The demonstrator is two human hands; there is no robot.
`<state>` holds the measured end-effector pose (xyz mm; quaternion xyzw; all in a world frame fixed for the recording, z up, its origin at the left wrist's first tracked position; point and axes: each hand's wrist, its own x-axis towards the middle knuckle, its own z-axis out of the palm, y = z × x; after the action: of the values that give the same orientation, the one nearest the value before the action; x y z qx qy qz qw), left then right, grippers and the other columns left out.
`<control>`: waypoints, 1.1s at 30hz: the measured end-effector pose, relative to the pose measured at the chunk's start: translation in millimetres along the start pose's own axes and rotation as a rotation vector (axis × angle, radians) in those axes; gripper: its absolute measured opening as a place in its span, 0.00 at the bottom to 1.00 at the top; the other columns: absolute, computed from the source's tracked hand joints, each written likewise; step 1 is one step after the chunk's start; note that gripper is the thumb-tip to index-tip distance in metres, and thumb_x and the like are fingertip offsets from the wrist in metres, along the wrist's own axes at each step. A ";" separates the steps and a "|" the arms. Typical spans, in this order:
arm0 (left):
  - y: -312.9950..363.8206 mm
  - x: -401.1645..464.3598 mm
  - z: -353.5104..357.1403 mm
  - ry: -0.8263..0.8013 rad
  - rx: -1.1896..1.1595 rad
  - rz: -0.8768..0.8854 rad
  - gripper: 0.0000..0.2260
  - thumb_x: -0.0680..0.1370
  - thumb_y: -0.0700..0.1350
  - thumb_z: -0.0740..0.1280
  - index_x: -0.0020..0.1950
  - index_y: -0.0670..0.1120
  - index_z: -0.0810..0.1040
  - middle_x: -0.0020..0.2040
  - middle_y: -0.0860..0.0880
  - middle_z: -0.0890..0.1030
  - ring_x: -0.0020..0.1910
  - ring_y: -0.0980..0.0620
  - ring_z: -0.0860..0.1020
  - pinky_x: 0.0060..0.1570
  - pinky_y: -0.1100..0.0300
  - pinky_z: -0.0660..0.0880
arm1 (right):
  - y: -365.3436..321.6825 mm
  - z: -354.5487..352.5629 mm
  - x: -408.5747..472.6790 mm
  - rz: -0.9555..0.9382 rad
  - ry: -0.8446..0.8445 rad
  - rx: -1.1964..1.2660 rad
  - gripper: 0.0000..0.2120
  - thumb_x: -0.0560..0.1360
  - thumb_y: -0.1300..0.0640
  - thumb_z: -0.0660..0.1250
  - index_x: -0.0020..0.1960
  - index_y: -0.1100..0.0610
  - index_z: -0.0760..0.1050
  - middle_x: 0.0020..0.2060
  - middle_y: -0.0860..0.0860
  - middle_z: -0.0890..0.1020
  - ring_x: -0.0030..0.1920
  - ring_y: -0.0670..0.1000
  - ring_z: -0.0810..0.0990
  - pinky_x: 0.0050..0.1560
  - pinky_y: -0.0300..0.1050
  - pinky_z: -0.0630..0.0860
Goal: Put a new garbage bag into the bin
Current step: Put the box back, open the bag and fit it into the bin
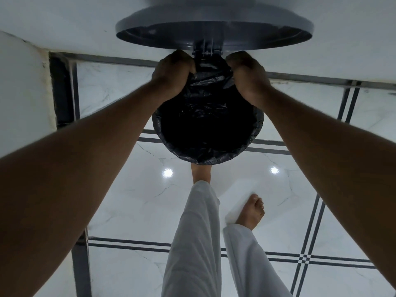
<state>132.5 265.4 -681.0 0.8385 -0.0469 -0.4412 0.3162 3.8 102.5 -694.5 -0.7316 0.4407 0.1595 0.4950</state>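
A round grey pedal bin stands on the floor below me, its grey lid (214, 24) tipped up against the wall. A black garbage bag (205, 127) lines the bin, its edge folded over the near rim (205, 160). At the far rim by the hinge, my left hand (171, 71) grips bunched black plastic. My right hand (248, 73) grips the bag's edge on the other side of the hinge. The bin's body is hidden under the bag.
White marble-look floor tiles with dark stripe lines (308, 258) spread around the bin. A white wall (64, 22) rises behind it. One bare foot (200, 173) sits at the bin's base; the other foot (252, 213) stands on the floor to the right.
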 end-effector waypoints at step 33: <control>-96.5 -127.4 26.0 0.345 -0.823 -0.771 0.31 0.82 0.64 0.59 0.82 0.51 0.70 0.78 0.50 0.74 0.73 0.45 0.75 0.71 0.41 0.71 | 66.8 19.7 -118.3 0.777 0.401 0.698 0.18 0.82 0.49 0.61 0.65 0.57 0.77 0.51 0.49 0.78 0.44 0.53 0.75 0.42 0.47 0.70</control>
<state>16.0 375.0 -656.3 0.6631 0.4884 -0.3635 0.4355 -112.2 169.1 -663.3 -0.3242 0.7901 0.0325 0.5193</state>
